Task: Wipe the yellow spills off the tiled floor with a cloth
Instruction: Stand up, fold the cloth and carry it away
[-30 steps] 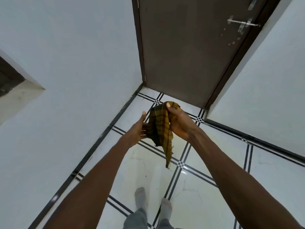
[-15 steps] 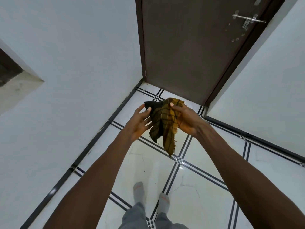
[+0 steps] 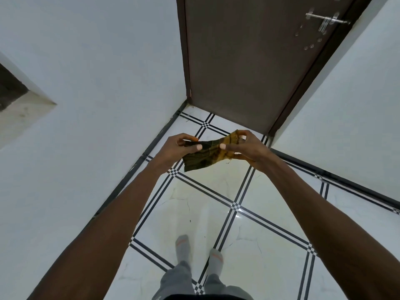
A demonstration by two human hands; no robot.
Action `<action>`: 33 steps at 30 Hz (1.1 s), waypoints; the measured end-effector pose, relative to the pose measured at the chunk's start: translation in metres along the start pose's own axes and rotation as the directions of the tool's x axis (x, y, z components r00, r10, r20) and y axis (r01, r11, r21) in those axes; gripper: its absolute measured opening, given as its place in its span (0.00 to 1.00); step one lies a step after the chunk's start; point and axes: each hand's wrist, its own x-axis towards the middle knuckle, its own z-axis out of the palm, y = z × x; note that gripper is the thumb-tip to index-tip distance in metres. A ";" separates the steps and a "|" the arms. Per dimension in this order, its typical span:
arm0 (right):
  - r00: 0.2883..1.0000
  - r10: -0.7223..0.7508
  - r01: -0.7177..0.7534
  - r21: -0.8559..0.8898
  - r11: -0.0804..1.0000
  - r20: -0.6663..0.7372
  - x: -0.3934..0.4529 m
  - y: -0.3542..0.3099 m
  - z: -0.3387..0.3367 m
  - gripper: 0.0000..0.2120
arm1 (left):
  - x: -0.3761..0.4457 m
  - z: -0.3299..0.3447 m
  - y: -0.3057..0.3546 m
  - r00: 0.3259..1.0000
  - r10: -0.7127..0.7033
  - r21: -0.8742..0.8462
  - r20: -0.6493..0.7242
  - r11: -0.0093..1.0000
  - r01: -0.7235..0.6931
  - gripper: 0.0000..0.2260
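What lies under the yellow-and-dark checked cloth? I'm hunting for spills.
The yellow-and-dark checked cloth, held up between left hand and right hand, hangs over the white tiled floor. A faint yellowish smear shows there; the floor directly behind the cloth is hidden.

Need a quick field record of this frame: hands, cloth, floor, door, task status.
left hand: grip on the dark end of the cloth
right hand: grip on the yellow end
cloth: plaid, yellow and dark, stretched between both hands, held in the air above the floor
tiled floor: white glossy tiles with black double lines, faint yellowish patch below the cloth
door: brown, shut, metal latch at upper right
feet: grey socks, standing
task status: wiping not yet begun
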 end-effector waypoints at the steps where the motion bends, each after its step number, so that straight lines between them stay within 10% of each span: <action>1: 0.999 -0.030 0.031 -0.043 0.999 0.026 0.002 0.000 -0.002 0.38 | 0.000 -0.001 0.003 0.999 0.008 0.045 0.033 0.999 -0.010 0.21; 4: 0.990 -0.093 0.123 -0.345 0.931 0.103 0.002 -0.005 -0.006 0.41 | 0.001 -0.003 0.012 0.998 0.030 0.248 0.051 0.968 -0.042 0.26; 7: 0.972 -0.154 0.236 -0.779 0.581 0.180 0.005 -0.013 -0.002 0.27 | 0.003 0.002 0.020 0.997 0.069 0.452 0.036 0.888 -0.078 0.29; 11: 0.906 -0.373 0.331 -0.883 0.333 0.199 0.010 -0.010 0.001 0.11 | 0.006 0.009 0.022 0.988 0.146 0.624 0.052 0.768 -0.146 0.30; 24: 0.911 -0.392 0.352 -0.742 0.571 0.131 0.019 0.005 -0.021 0.11 | 0.001 0.006 0.034 0.983 0.179 0.698 0.048 0.698 -0.161 0.17; 33: 0.939 -0.343 0.318 -0.361 0.877 -0.005 0.010 0.017 -0.022 0.08 | -0.011 0.007 0.048 0.992 0.107 0.126 -0.066 0.987 -0.098 0.17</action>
